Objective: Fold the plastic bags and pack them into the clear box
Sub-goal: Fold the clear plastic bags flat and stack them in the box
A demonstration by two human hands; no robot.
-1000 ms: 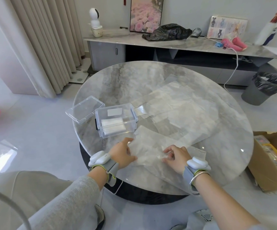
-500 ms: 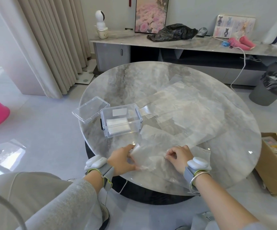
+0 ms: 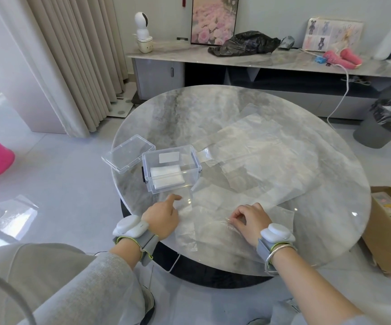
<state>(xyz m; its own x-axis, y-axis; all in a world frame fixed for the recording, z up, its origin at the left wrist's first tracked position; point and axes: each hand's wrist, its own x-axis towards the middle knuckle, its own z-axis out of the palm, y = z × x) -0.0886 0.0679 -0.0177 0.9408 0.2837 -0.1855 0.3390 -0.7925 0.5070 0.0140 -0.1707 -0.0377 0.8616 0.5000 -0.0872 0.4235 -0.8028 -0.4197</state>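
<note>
Across the middle of the frame the round worktop (image 3: pixel 213 109) carries spread plastic bags (image 3: pixel 271 158). Lower centre, one bag (image 3: pixel 215 219) lies flat, long axis running left to right, ready for creasing. Right hand (image 3: pixel 250 219) pinches it; left hand (image 3: pixel 161 219) presses its edge, forefinger out. The clear box (image 3: pixel 172 170) waits open just above.

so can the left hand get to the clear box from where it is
Probably yes: the left hand lies on the bag just in front of the clear box, nothing stands between them, and the box's top is open.
</note>
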